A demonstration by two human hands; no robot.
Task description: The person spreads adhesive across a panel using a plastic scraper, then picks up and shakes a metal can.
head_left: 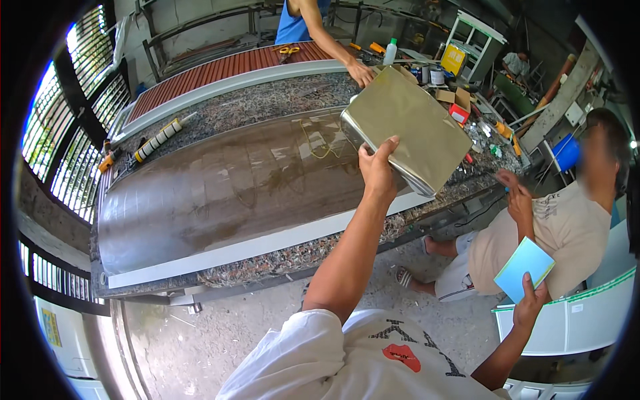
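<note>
My left hand (379, 167) is closed on the near edge of a rectangular gold-coloured metal can (417, 127), thumb on its flat side. Tilted, the can hangs over the right end of a long dark brown panel (233, 187) with a white edge strip (267, 250). It hides that end of the panel. Low on the right, my right hand (529, 303) grips a thin light-blue rectangular piece (524, 268) with a yellowish edge, thumb on top. Whether it is a card, a pad or a scraper cannot be told. A loose yellow string (323, 143) lies on the panel.
A co-worker in beige (547, 233) stands close on my right; another in blue (303, 20) reaches across the far side. On the speckled table (227, 110) lie a caulking gun (157, 140), scissors (288, 51), a reddish slatted panel (200, 77), a bottle (391, 52) and small boxes (459, 107).
</note>
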